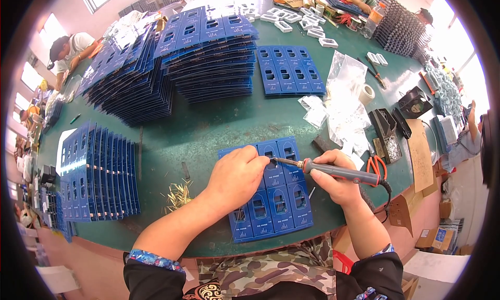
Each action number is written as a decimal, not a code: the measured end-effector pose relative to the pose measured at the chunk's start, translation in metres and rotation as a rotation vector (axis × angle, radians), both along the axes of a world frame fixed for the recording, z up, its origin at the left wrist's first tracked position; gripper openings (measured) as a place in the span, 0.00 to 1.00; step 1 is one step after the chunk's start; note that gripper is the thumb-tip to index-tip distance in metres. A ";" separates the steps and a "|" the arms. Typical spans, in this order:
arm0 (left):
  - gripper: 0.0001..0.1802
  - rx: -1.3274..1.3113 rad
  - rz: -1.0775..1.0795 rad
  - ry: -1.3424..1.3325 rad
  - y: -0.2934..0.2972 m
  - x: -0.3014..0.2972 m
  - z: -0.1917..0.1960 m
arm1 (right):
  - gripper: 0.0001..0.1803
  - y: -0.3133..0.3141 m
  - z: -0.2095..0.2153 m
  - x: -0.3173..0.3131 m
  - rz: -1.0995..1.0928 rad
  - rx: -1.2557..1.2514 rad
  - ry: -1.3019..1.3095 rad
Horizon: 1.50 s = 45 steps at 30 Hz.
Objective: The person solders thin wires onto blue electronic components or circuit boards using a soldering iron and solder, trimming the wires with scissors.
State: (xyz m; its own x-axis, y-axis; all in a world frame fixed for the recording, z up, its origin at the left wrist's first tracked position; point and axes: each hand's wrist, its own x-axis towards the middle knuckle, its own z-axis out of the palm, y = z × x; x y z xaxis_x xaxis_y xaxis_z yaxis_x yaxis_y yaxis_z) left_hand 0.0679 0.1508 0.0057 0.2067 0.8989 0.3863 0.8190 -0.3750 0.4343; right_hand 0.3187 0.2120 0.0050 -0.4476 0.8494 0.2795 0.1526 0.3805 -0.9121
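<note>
A blue circuit board panel [267, 211] with several window-like cutouts lies flat on the green table before me. My right hand [337, 178] grips a grey soldering iron [344, 172] like a pen, its metal tip pointing left at an upper cutout of the panel. Over the panel's upper left part, my left hand [237, 176] is closed in a pinch, fingertips beside the iron's tip. What those fingers hold, if anything, is too small to make out. A loose pile of thin golden pins [178, 197] lies left of the panel, near my left forearm.
Tall stacks of blue panels [211, 66] stand at the back, with an upright row of panels [99, 175] at left. Another panel [289, 71] lies behind mine. At right are plastic bags [346, 107], orange-handled scissors [376, 166] and a black fan [415, 102]. Other people [75, 53] work around.
</note>
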 end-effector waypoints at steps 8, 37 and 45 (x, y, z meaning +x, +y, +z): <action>0.07 -0.009 -0.011 0.014 0.001 0.000 0.001 | 0.11 0.000 0.000 0.001 0.000 0.022 -0.017; 0.08 0.008 -0.098 0.021 -0.004 0.004 0.001 | 0.10 -0.006 0.000 0.011 0.031 -0.039 0.042; 0.08 0.012 -0.090 0.005 -0.006 0.004 0.000 | 0.11 -0.007 -0.005 0.014 0.000 -0.071 0.106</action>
State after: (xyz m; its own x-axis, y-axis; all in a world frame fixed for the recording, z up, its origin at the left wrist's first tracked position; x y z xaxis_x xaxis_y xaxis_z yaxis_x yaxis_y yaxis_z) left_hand 0.0723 0.1453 0.0056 0.2885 0.8721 0.3954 0.7839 -0.4522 0.4255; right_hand 0.3327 0.2051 -0.0004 -0.4191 0.8685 0.2648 0.0537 0.3149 -0.9476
